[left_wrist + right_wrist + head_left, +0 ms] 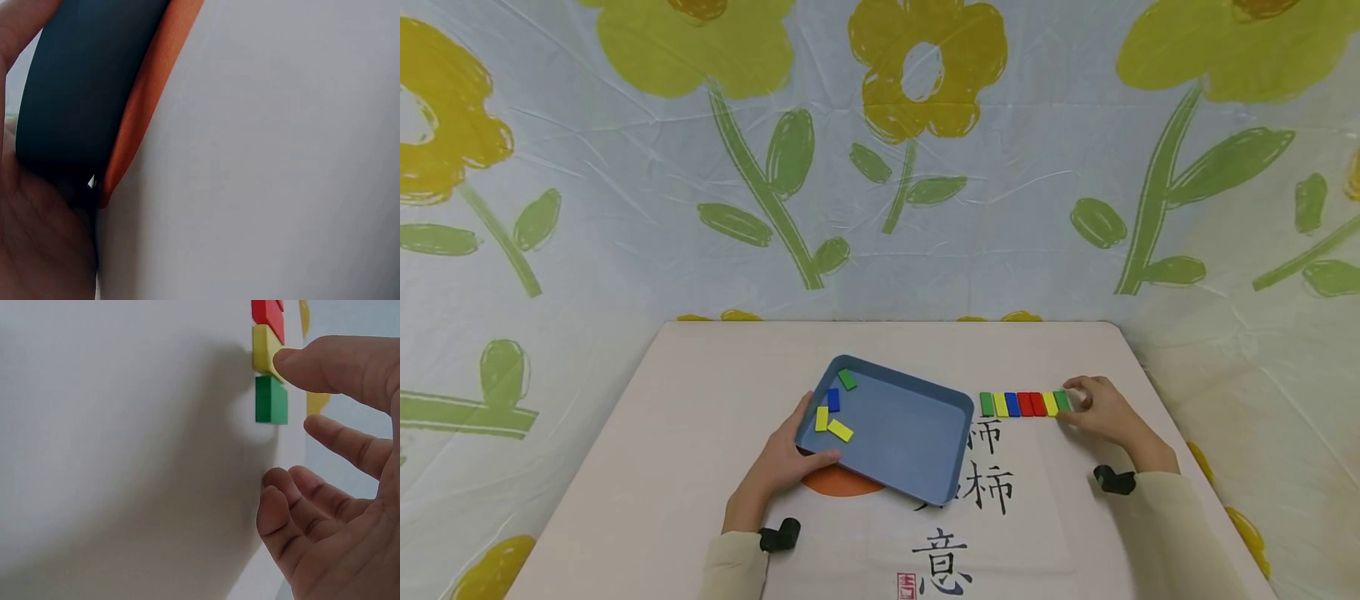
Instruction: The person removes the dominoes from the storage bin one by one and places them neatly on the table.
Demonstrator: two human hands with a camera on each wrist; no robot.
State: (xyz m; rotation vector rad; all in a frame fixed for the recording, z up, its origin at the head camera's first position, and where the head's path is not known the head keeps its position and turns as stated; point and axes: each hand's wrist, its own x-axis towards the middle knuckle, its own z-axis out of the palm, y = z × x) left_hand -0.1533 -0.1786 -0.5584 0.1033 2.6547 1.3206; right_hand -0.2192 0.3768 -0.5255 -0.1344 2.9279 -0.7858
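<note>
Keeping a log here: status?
Left hand grips tray, four tiles inside. Right hand by right end of seven-tile row. Tray corner near row's left end.

Head and much closer right-wrist views share tiles (pixel 1026 404).

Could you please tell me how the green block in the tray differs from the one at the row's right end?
The first green block lies inside the tray; the end green block lies outside it, in the row. The first is turned askew, while the end block lines up with its neighbours. No hand is beside the first; the right hand is beside the end block. Both look oblong.
</note>
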